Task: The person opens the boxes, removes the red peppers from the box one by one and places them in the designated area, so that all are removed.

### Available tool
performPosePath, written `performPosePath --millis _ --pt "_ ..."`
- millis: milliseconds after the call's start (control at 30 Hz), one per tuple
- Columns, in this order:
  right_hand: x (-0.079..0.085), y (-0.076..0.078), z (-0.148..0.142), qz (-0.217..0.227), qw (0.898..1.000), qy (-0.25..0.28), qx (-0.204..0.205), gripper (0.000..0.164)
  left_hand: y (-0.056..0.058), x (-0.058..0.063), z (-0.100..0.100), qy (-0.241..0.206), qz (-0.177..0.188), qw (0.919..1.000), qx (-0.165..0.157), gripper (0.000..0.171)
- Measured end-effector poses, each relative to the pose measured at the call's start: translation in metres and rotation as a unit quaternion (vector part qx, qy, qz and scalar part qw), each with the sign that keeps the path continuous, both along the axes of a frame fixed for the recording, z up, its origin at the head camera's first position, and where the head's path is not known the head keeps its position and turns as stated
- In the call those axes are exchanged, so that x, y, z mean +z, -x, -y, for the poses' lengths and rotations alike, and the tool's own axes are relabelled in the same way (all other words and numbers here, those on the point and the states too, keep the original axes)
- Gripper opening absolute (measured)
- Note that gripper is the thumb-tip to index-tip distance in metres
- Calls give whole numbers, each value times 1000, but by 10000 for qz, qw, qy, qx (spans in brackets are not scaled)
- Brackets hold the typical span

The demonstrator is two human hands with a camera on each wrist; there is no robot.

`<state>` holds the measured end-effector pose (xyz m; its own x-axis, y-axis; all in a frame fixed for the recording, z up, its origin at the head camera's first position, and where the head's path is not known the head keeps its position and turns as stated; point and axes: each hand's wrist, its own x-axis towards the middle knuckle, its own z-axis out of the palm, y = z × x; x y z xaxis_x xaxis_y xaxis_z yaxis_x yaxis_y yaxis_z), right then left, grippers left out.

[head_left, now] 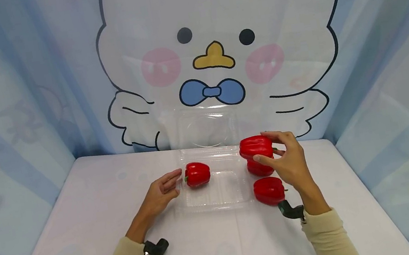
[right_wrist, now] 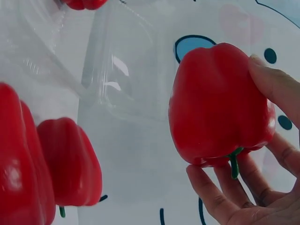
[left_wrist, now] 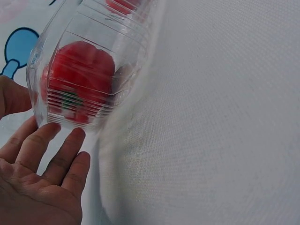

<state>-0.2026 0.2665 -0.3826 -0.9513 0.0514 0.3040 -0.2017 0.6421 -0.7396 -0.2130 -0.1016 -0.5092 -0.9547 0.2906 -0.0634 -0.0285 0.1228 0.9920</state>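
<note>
My right hand (head_left: 290, 160) holds a red bell pepper (head_left: 255, 147) between thumb and fingers, just right of a clear plastic clamshell box (head_left: 230, 186). In the right wrist view, its green stem points down toward the palm. A second bell pepper (head_left: 261, 167) sits partly hidden behind the held one, and a third bell pepper (head_left: 269, 191) lies nearer me. Inside the box, toward its left end, lies another bell pepper (head_left: 197, 174). At the box's left wall rests my left hand (left_wrist: 44, 173), with fairly straight fingers touching the plastic.
The box's raised clear lid (head_left: 208, 127) leans back toward the curtain (head_left: 271, 14), which has a cartoon bird on it. A white cloth covers the table (head_left: 85, 235). The curtain also hangs along both sides.
</note>
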Motion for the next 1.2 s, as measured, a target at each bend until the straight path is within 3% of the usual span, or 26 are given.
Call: performPosePath --millis 300,800,1200 --pt "6 -2 -18 60 9997 -156 -181 73 1 -2 1 38 56 10000 26 65" --pt "-7 7 -62 114 9975 -450 -536 72 1 -2 1 53 60 10000 29 65" --pt "-20 11 -86 511 9946 -390 -818 74 3 -4 1 -13 39 10000 5 66"
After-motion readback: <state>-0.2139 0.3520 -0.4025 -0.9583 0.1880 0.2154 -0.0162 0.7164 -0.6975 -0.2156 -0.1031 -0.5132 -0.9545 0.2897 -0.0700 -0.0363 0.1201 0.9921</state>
